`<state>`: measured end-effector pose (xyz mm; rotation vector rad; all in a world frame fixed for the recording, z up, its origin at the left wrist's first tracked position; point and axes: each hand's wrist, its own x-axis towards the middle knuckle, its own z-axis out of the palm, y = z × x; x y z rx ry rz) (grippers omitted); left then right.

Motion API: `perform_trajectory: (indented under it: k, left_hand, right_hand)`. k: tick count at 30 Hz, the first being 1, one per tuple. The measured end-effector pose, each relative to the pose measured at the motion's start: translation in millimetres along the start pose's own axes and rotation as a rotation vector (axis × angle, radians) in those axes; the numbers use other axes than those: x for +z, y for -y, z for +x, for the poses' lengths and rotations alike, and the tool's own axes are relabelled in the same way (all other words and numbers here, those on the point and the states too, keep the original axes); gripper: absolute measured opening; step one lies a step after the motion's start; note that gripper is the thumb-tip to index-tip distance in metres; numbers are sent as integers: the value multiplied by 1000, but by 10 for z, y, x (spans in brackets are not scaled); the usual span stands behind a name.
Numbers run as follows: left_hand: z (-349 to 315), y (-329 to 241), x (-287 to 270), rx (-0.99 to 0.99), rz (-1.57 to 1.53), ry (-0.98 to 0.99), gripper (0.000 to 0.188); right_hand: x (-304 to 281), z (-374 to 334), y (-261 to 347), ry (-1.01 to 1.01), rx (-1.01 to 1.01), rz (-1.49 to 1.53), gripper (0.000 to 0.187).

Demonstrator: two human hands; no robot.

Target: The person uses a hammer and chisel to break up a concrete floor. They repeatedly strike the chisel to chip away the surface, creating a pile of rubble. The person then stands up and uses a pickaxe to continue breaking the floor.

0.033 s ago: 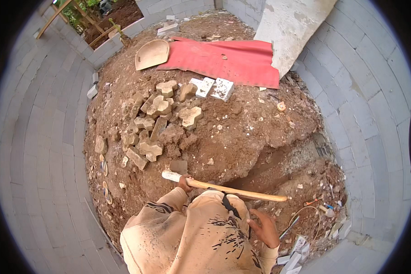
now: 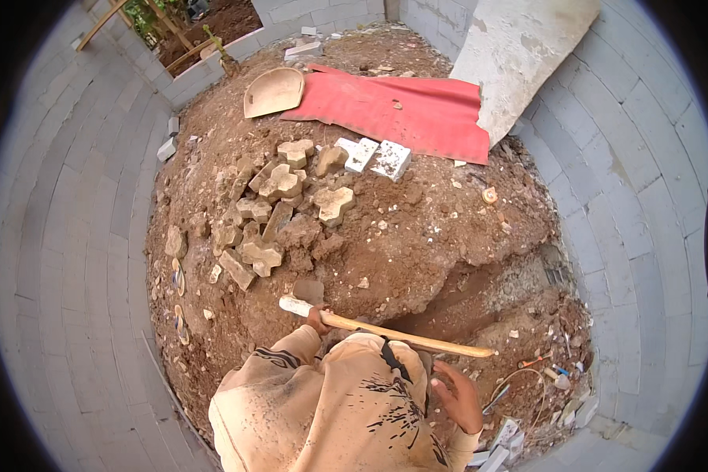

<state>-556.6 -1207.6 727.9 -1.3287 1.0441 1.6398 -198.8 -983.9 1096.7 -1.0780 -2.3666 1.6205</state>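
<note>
My left hand [image 2: 315, 320] is closed around the wooden handle of a hoe [image 2: 409, 337], close to its pale head end. A flat grey-brown blade [image 2: 308, 292] shows just beyond that hand, against the soil. The handle lies crosswise in front of my body, its free end pointing right over a dug hollow [image 2: 448, 308]. My right hand [image 2: 458, 397] hangs beside my right hip, below the handle and apart from it. Its fingers are slightly bent and spread, with nothing in them. My sweater hides part of the ground under the handle.
Ahead on the left lies a heap of paving blocks [image 2: 282, 182], with white blocks [image 2: 389, 160] beside it. Farther off are a red sheet [image 2: 393, 110] and a shallow tan scoop [image 2: 274, 92]. Grey block walls [image 2: 79, 259] enclose the soil. Sandals [image 2: 180, 324] lie left; rubble and wire lie right.
The view has shifted slightly, so the far objects sit a little more to the right. My left hand stays on the hoe; the right hand remains off it, beside my hip.
</note>
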Motion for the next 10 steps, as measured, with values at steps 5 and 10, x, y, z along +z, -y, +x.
perform_trajectory:
  k: [5,10]
  left_hand:
    - [57,114,-535,-17,-103,-22,27]
    - [14,385,-311,4,-72,31,32]
  right_hand:
    - [-605,388,449,-107,-110,102,36]
    - [-1077,845,816,7,-400,228,37]
